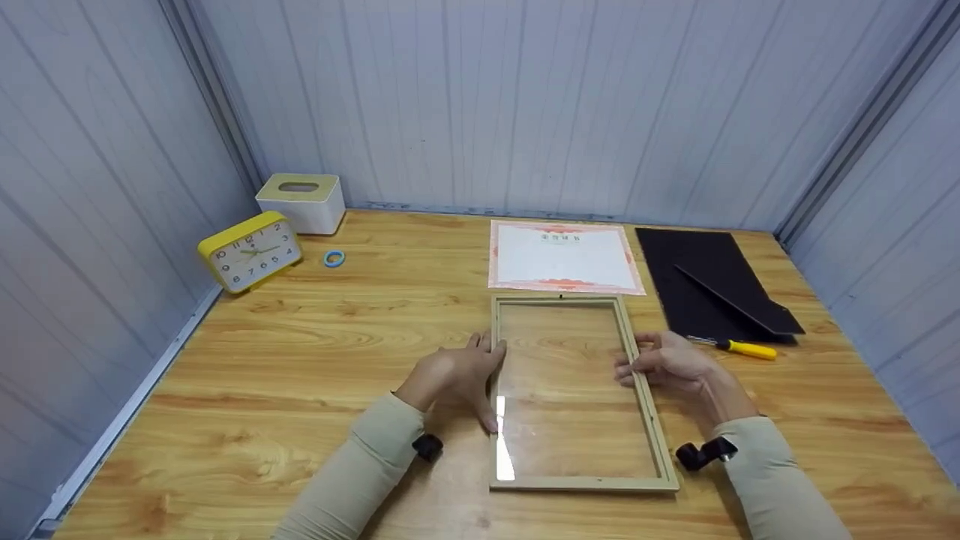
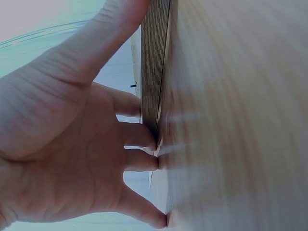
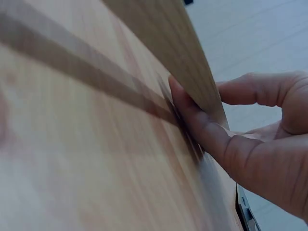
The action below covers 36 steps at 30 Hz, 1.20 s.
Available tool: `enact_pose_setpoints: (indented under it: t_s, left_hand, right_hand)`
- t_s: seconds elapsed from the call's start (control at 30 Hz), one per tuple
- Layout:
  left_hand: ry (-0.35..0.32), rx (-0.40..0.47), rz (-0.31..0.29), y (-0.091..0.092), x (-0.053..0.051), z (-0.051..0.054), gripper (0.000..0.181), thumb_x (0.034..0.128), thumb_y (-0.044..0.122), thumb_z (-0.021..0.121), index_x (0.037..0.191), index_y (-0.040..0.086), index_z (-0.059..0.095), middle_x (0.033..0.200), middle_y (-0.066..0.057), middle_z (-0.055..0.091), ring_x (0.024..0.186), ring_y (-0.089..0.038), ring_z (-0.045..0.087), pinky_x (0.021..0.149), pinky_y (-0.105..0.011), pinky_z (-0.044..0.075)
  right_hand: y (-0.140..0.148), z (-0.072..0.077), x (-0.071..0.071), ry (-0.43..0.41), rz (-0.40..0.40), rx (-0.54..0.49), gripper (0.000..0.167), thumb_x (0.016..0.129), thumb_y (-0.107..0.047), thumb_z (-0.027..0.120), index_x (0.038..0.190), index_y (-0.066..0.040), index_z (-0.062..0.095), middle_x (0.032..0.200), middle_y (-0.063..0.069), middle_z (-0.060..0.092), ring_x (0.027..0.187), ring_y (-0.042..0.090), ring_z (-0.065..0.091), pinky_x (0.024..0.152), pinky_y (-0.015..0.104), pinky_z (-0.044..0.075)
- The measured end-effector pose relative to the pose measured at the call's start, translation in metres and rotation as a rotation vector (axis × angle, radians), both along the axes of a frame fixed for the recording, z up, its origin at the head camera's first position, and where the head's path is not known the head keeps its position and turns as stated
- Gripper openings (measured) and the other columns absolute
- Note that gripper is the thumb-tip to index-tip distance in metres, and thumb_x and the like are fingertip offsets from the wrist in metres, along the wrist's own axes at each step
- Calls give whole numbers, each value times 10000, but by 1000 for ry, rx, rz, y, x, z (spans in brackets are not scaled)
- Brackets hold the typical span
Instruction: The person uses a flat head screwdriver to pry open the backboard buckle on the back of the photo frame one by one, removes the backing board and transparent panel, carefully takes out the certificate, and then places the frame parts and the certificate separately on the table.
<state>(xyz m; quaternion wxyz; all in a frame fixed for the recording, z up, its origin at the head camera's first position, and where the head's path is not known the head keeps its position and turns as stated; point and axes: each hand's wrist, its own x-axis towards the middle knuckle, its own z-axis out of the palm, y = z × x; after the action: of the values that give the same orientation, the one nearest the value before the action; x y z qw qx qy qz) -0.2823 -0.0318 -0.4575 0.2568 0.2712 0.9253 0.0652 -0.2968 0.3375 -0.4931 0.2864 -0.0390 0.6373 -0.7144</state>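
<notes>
A light wooden picture frame [image 1: 585, 484] with a clear pane [image 1: 566, 420] lies in front of me, its right side raised off the table. My left hand [image 1: 461, 375] rests along the left side; in the left wrist view its straight, spread fingers [image 2: 137, 134] reach down beside the frame's edge [image 2: 154, 62] to the table. My right hand [image 1: 675, 361] pinches the right side, some fingers under it and seen through the pane. The right wrist view shows a gap between the frame's edge [image 3: 168, 43] and the table, with a finger [image 3: 192, 113] in it.
Beyond the frame lies a red-bordered certificate [image 1: 566, 259]. At right are a black backing board [image 1: 675, 262] with a folded-up flap [image 1: 739, 304] and a yellow-handled screwdriver [image 1: 750, 350]. A yellow clock [image 1: 251, 255], tissue box [image 1: 315, 214] and blue ring [image 1: 334, 259] stand at left.
</notes>
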Motion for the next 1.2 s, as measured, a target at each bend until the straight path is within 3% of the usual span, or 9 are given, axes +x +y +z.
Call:
enact_pose_setpoints:
  t_s: [0.2, 0.47, 0.7, 0.83, 0.9, 1.0, 1.07, 1.13, 1.2]
  left_hand:
    - [4, -2, 7, 0, 0, 0, 1414, 597, 644, 869, 1622, 108, 55, 1650, -209, -51, 1514, -353, -29, 1072, -744, 184]
    - [-8, 51, 53, -1, 3, 0, 1545, 581, 638, 880, 1581, 41, -135, 1651, -192, -53, 1514, -328, -24, 1094, -728, 148]
    - [-40, 110, 37, -2, -3, 0, 1493, 620, 582, 899, 1572, -37, -71, 1638, -245, -27, 1509, -355, -3, 1150, -629, 163]
    - [-99, 287, 77, -7, -11, 5, 1109, 720, 400, 909, 1496, -97, 291, 1538, -273, 314, 1420, -333, 309, 1142, -449, 297]
    - [-111, 391, 117, -9, -15, 6, 740, 798, 310, 870, 1308, -87, 511, 1254, -190, 552, 1144, -266, 521, 964, -381, 440]
    - [-109, 516, 185, -9, -17, 6, 330, 909, 241, 768, 1009, -44, 635, 847, -50, 562, 770, -168, 512, 665, -310, 430]
    - [-98, 578, 228, -7, -17, 4, 273, 948, 224, 717, 826, 8, 603, 688, 5, 436, 620, -140, 418, 553, -288, 346]
    - [-107, 645, 286, -5, -17, 1, 296, 955, 207, 704, 747, 48, 566, 650, 12, 459, 581, -123, 434, 525, -269, 351]
    - [-164, 726, 355, -4, -17, -1, 327, 960, 178, 695, 703, 77, 519, 667, -20, 517, 585, -140, 495, 534, -272, 417]
  right_hand:
    - [-8, -1, 1, 0, -63, 1, 659, 818, 217, 495, 1394, 150, 181, 1063, 242, 637, 891, 283, 699, 794, 396, 586]
    - [-10, -1, 2, -10, -79, -43, 621, 820, 228, 466, 1384, 154, 217, 976, 181, 598, 820, 248, 678, 718, 352, 589]
    - [-9, -3, 1, -18, -101, -37, 648, 828, 232, 477, 1400, 154, 182, 987, 189, 607, 824, 251, 687, 719, 353, 590]
    - [-11, -4, 1, -19, -103, -20, 693, 822, 228, 498, 1432, 140, 181, 1022, 201, 599, 848, 265, 688, 733, 359, 589]
    - [-11, -4, 1, -15, -97, -13, 697, 824, 221, 501, 1441, 143, 185, 1031, 201, 598, 857, 268, 686, 742, 364, 589]
    - [-9, -3, 0, -10, -80, -16, 699, 837, 219, 503, 1446, 149, 167, 1039, 202, 601, 864, 270, 690, 756, 375, 591]
    - [-9, -3, 1, -15, -66, -30, 677, 859, 216, 520, 1435, 152, 170, 1045, 207, 603, 865, 277, 694, 762, 381, 592]
    - [-8, -2, 1, -23, -55, -47, 661, 870, 216, 544, 1416, 145, 178, 1055, 212, 602, 863, 284, 696, 765, 382, 593]
    - [-9, -2, 1, -26, -46, -55, 644, 874, 207, 570, 1395, 152, 196, 1064, 221, 599, 858, 295, 697, 768, 385, 593]
